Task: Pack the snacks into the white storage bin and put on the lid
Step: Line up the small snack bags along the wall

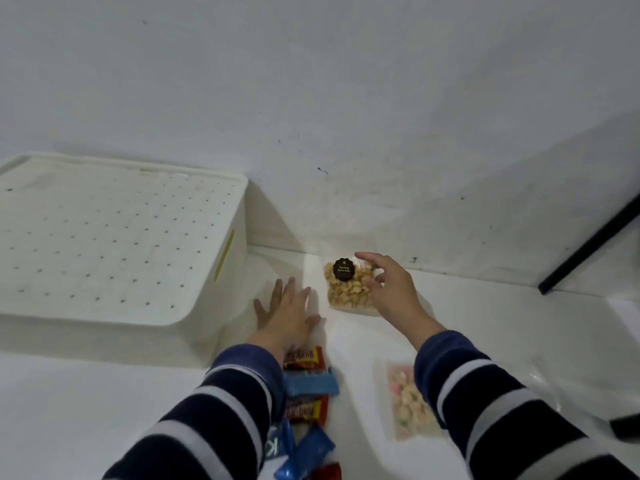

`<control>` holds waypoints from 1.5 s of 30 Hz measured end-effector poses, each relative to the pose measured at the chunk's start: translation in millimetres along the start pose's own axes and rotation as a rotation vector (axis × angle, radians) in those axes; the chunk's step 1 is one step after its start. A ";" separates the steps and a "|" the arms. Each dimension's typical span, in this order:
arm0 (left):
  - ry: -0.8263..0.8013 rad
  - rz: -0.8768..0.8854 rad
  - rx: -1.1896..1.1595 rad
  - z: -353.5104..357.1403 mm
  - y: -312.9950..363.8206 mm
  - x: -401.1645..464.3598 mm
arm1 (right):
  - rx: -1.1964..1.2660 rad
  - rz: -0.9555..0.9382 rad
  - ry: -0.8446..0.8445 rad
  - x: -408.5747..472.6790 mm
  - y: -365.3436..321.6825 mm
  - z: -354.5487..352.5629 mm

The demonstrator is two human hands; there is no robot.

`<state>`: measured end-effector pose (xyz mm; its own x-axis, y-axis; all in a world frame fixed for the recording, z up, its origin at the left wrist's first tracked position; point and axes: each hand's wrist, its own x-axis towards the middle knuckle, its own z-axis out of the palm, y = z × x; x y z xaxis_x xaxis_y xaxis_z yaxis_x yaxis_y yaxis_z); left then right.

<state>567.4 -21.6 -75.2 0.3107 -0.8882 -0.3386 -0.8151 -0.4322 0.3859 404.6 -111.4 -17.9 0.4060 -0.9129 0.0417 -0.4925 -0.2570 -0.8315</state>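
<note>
a: the white storage bin (221, 271) – smooth plastic, rounded corners – sits at the left against the wall, its perforated lid (104, 237) on top.

b: and the hands?

a: the left hand (287, 313) lies flat, fingers spread, on the glossy floor beside the bin. the right hand (391, 289) curls over a clear crinkly bag of nuts (346, 289) – probably touching it, grip unclear. wrapped bars (308, 386) and a pastel snack bag (408, 407) lie nearer.
</note>
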 end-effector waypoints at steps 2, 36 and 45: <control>-0.072 0.008 0.142 9.7 -4.9 10.4 | 0.046 0.024 0.024 16.9 7.0 13.5; -0.080 0.427 0.058 66.0 121.0 -88.5 | -0.488 0.407 -0.068 -110.6 49.4 -94.1; 0.023 0.200 -0.020 115.6 132.4 -128.6 | -0.274 0.599 -0.063 -156.0 69.6 -127.9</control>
<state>362.9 53.5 -79.7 0.1553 -0.9599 -0.2336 -0.8519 -0.2499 0.4603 208.5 -27.5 -11.3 0.0412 -0.9051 -0.4233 -0.8215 0.2104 -0.5299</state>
